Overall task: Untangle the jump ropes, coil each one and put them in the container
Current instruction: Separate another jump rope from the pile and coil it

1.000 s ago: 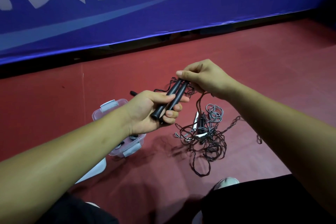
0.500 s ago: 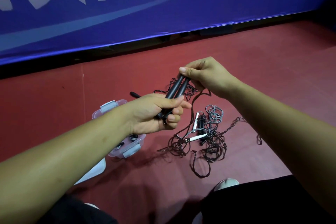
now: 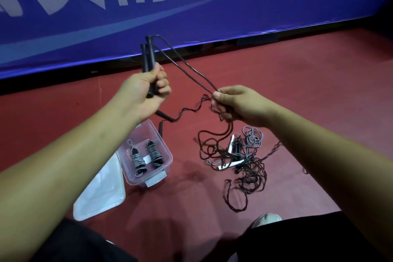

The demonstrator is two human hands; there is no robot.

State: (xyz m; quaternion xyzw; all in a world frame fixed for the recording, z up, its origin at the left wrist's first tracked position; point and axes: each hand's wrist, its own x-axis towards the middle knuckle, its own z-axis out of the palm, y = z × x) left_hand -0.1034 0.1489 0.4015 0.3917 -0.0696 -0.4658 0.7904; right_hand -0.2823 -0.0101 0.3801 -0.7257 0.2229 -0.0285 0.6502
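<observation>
Hands apart now: left hand (image 3: 146, 93) raised, gripping paired black handles (image 3: 148, 55); right hand (image 3: 238, 104) pinching doubled cord (image 3: 192, 69) taut. Rope leaving floor tangle (image 3: 242, 161) near container (image 3: 168, 156); coiling likely next.

The handles (image 3: 148, 57) are hidden in their lower halves inside the left hand (image 3: 144, 95). The cord (image 3: 187, 66) is covered by fingers where it passes through the right hand (image 3: 236, 104). In the tangle (image 3: 244, 164), strands overlap; which cord joins which handle cannot be told. The left wrist hides the far corner of the container (image 3: 163, 149). The banner (image 3: 191, 6) has blurred lettering, cut off at the top edge. Of the shoe (image 3: 266, 219), only the toe shows.
</observation>
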